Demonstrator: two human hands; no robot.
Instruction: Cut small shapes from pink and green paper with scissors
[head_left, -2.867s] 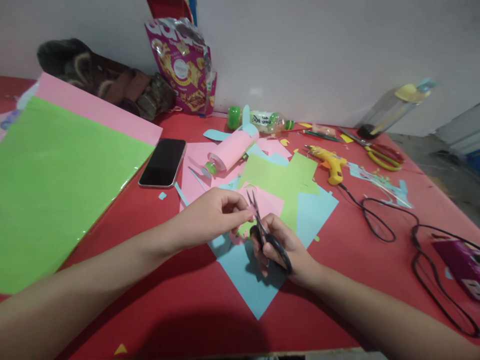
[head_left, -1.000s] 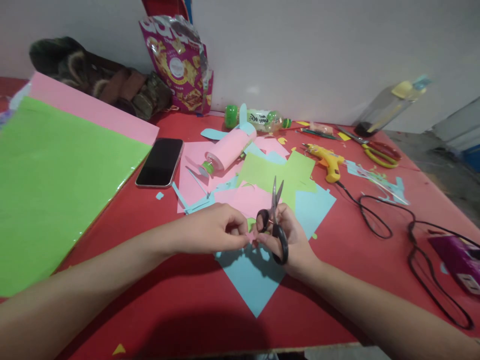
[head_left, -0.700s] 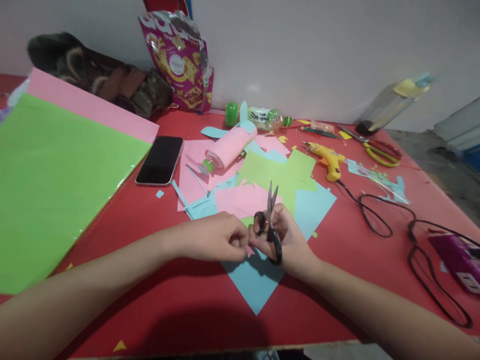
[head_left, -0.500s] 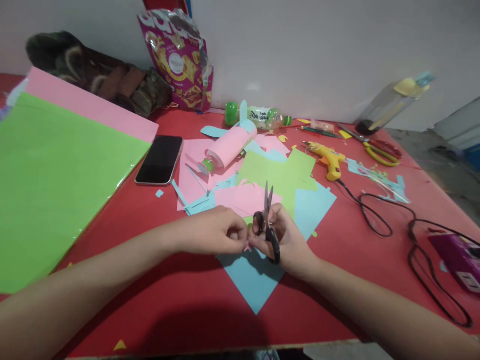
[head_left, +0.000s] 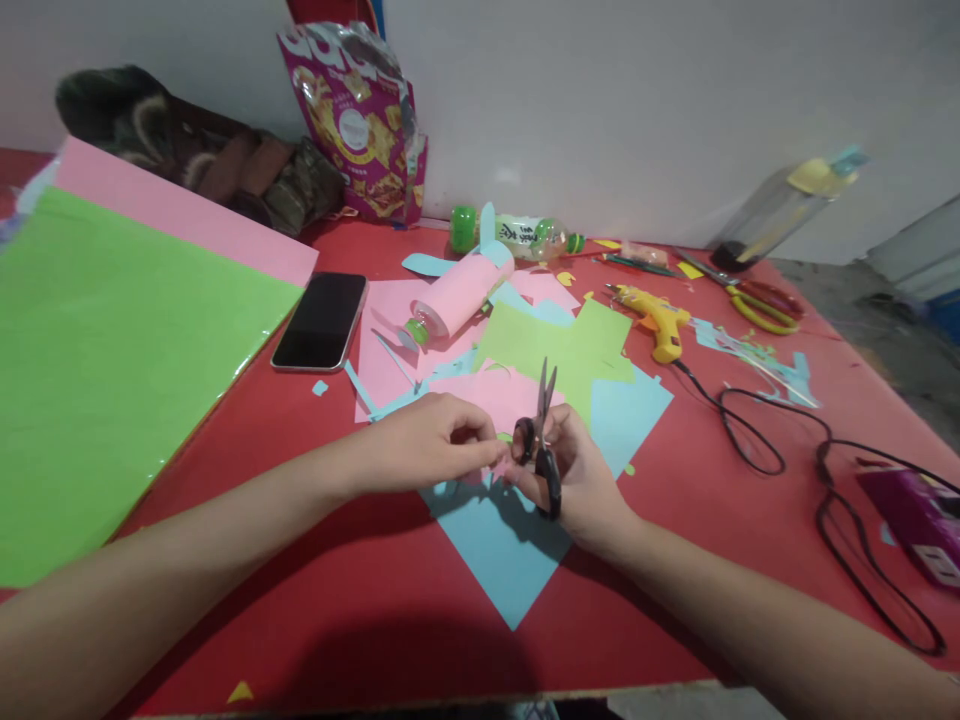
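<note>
Both hands have come up a touch from half a second ago, and the scissor blades now stand slightly parted.

Head view: I read the left hand (head_left: 424, 440) at frame centre, fingertips pinched shut on a small pink paper scrap (head_left: 498, 463). The scrap sits at that hand's right edge, touching the right hand (head_left: 581, 485). The right hand is curled closed round black-handled steel scissors (head_left: 542, 440), whose long axis runs nearly straight up the frame. So the scrap lies below and left of the blades, beside the handle loops. Underneath are a light blue paper sheet (head_left: 510, 560) and the red table (head_left: 360, 600).
</note>
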